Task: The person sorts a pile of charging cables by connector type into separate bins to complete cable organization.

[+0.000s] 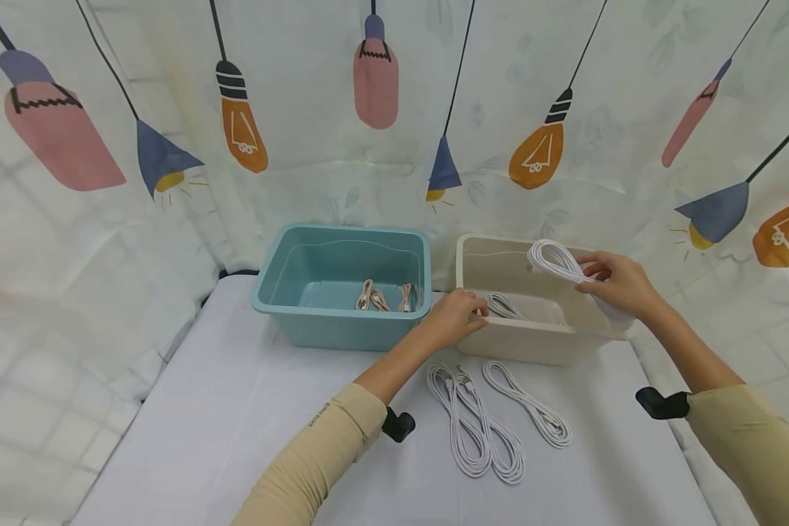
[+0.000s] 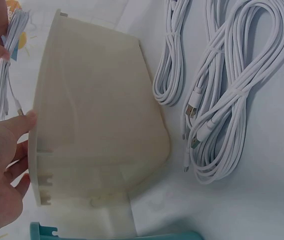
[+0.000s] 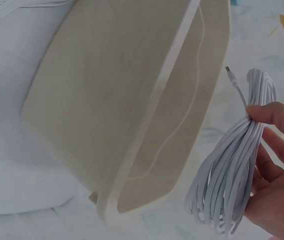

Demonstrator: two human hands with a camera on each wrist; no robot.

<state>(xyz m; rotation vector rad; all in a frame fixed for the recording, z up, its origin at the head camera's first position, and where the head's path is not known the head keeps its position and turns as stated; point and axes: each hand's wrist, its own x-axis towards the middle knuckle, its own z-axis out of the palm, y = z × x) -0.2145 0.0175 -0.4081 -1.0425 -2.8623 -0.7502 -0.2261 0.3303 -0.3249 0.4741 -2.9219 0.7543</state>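
My right hand [image 1: 614, 285] pinches a coiled bundle of white cable [image 3: 231, 155] above the right part of the beige bin [image 1: 532, 343]. One connector end hangs loose from that bundle in the right wrist view. My left hand [image 1: 454, 318] grips the beige bin's near rim by its left corner, thumb and fingers on either side of the edge in the left wrist view. Inside the beige bin lies another white cable bundle [image 1: 503, 305], partly hidden by the front wall.
A teal bin [image 1: 342, 329] stands to the left, holding several small pinkish-beige cables [image 1: 371, 295]. Two overlapping white cable bundles [image 1: 476, 431] and a third white cable bundle [image 1: 529, 405] lie on the white table [image 1: 237, 409] before the beige bin. A patterned curtain [image 1: 315, 183] hangs behind.
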